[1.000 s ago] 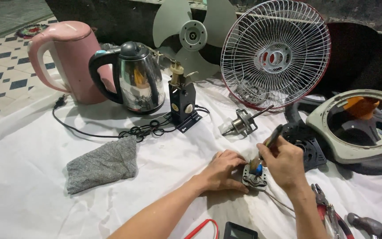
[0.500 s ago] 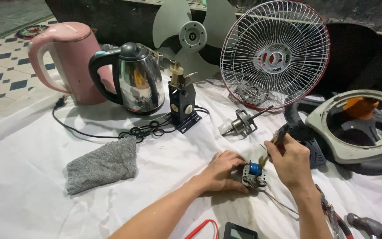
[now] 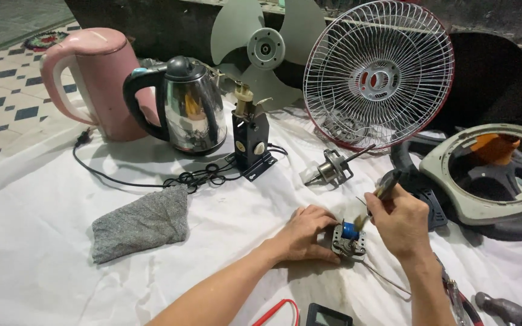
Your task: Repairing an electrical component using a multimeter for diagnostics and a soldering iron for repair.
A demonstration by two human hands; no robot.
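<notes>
On the white cloth (image 3: pixel 43 265), low centre, a small motor (image 3: pixel 348 239) with a square grey metal frame and a blue coil lies flat, its coil facing up. Left hand (image 3: pixel 306 232) rests curled against its left edge, fingers bent, steadying it; right hand (image 3: pixel 401 222) is closed round a small brush (image 3: pixel 377 198), dark handle slanting up-right, pale bristles down-left on the coil. Behind: steel kettle (image 3: pixel 191 108), pink kettle (image 3: pixel 95 78), wire fan guard (image 3: pixel 379 72), grey rag (image 3: pixel 140 226).
</notes>
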